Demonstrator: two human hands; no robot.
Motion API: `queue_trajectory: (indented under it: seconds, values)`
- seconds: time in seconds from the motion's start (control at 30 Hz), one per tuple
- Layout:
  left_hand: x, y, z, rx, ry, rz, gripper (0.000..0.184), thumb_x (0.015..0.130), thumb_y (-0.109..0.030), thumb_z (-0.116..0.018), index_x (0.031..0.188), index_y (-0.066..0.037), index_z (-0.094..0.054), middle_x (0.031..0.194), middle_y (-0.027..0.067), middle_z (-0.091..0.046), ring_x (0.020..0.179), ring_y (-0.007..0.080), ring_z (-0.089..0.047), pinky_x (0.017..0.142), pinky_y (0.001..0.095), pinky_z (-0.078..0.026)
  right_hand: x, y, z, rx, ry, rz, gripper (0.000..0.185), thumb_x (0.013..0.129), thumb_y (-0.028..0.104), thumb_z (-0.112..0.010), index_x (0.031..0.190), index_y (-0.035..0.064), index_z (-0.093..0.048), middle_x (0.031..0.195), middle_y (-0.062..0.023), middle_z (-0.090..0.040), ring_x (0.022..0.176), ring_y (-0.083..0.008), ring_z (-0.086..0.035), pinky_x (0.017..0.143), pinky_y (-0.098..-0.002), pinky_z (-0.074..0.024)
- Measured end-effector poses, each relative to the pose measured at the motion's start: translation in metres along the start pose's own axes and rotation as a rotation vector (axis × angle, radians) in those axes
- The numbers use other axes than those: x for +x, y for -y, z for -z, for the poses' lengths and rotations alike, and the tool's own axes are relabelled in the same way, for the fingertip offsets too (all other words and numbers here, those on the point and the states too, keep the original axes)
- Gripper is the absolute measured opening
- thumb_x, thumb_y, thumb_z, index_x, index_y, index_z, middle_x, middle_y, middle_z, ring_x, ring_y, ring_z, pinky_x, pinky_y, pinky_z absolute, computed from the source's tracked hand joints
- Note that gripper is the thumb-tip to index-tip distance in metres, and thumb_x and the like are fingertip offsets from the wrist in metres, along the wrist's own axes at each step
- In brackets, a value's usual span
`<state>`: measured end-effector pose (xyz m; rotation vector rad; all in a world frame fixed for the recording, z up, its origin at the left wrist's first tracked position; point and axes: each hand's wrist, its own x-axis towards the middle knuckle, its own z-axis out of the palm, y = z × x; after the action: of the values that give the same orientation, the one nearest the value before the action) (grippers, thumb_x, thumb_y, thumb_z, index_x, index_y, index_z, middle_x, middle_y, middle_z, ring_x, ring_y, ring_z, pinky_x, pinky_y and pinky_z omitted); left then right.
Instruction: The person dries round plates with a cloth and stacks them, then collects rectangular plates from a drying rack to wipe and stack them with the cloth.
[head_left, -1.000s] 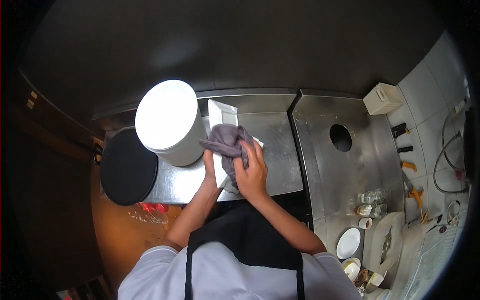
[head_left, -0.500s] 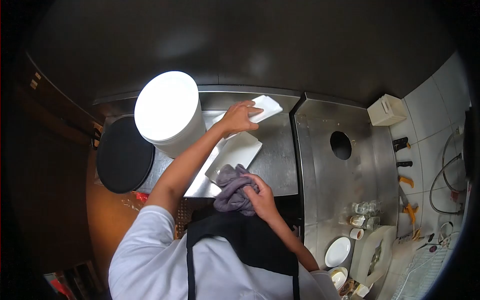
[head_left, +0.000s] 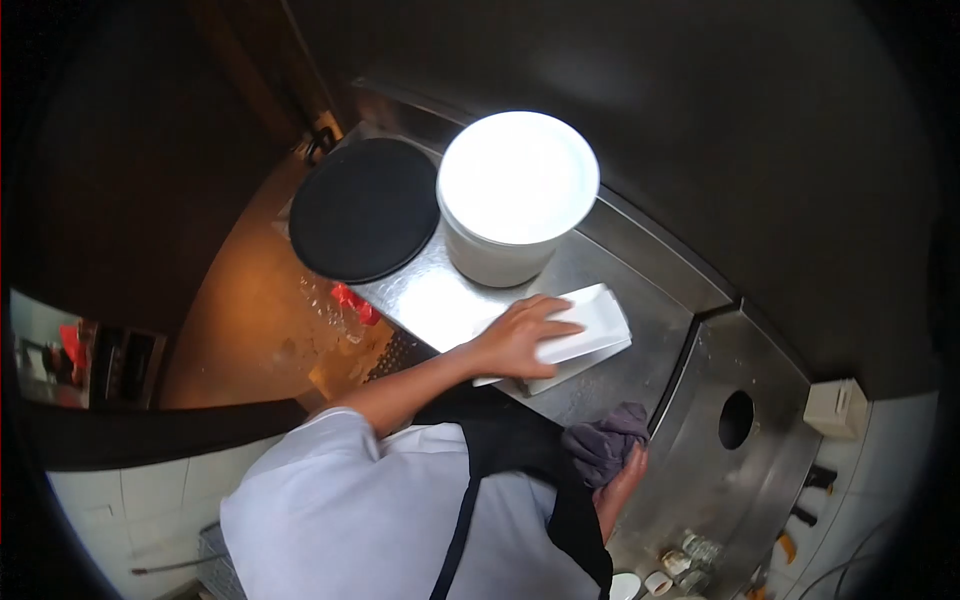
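My left hand (head_left: pixel 522 340) is closed on a white rectangular tray (head_left: pixel 598 318), thumb on the near side and fingers across its top. Beneath it, a second white tray (head_left: pixel 578 372) shows only in part on the steel counter; whether the two touch I cannot tell. In my right hand (head_left: pixel 622 482) is a crumpled purple-grey cloth (head_left: pixel 604 442), off to the right of the trays near the counter's front edge. The cloth hides part of that hand's fingers.
Behind the trays stands a tall white bucket (head_left: pixel 500 262) with a bright lid. Left of it lies a round black tray (head_left: pixel 365 210). A steel worktop (head_left: pixel 690 450) with a round hole (head_left: pixel 737 420) is at the right, with glass jars (head_left: pixel 700 548) and a white box (head_left: pixel 836 408).
My view has turned, shifting the counter round. My left hand has brought the held tray down over the other one. The cloth in my right hand has moved away from the trays, to the right.
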<state>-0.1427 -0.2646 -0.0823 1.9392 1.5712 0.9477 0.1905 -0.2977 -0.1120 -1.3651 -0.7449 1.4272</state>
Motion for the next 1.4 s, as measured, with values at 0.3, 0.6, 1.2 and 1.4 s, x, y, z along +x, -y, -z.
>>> queue_trajectory:
  seconds: [0.3, 0.6, 1.2, 1.4]
  values:
    - [-0.161, 0.076, 0.058, 0.422, -0.087, 0.479, 0.070, 0.066, -0.031, -0.083, 0.134, -0.017, -0.069, 0.154, 0.0239, -0.045, 0.141, 0.0486, -0.042, 0.119, 0.0547, -0.034, 0.045, 0.003, -0.031, -0.084, 0.165, 0.048, 0.034, 0.101, 0.021, -0.054, 0.128, 0.0001, -0.060, 0.121, -0.0121, -0.065, 0.108, -0.0243, -0.067, 0.094, -0.0369, -0.0538]
    - [-0.164, 0.139, 0.087, 0.410, -0.176, 0.648, 0.077, 0.064, -0.032, -0.080, 0.137, -0.010, -0.066, 0.159, 0.0382, -0.029, 0.135, 0.0503, -0.047, 0.115, 0.0520, -0.039, 0.038, -0.008, -0.069, -0.180, 0.301, 0.074, 0.028, 0.100, 0.015, -0.054, 0.123, 0.0004, -0.062, 0.113, -0.0092, -0.066, 0.099, -0.0182, -0.066, 0.088, -0.0330, -0.0532]
    - [-0.162, 0.128, 0.042, 0.491, -0.115, 0.437, 0.080, 0.061, -0.029, -0.088, 0.135, -0.008, -0.066, 0.157, 0.0246, -0.038, 0.141, 0.0483, -0.037, 0.115, 0.0569, -0.033, 0.025, -0.025, -0.062, -0.430, 0.196, 0.185, 0.029, 0.097, 0.009, -0.057, 0.122, -0.0030, -0.065, 0.116, -0.0092, -0.067, 0.109, -0.0194, -0.062, 0.100, -0.0328, -0.0470]
    - [-0.134, 0.125, 0.063, 0.412, 0.331, 0.061, 0.081, 0.068, -0.029, -0.089, 0.143, -0.015, -0.061, 0.161, 0.0169, -0.038, 0.150, 0.0421, -0.032, 0.124, 0.0595, -0.026, 0.025, -0.026, -0.076, -0.515, 0.253, 0.209, 0.031, 0.093, 0.006, -0.061, 0.122, -0.0036, -0.066, 0.116, -0.0094, -0.067, 0.112, -0.0200, -0.062, 0.103, -0.0336, -0.0462]
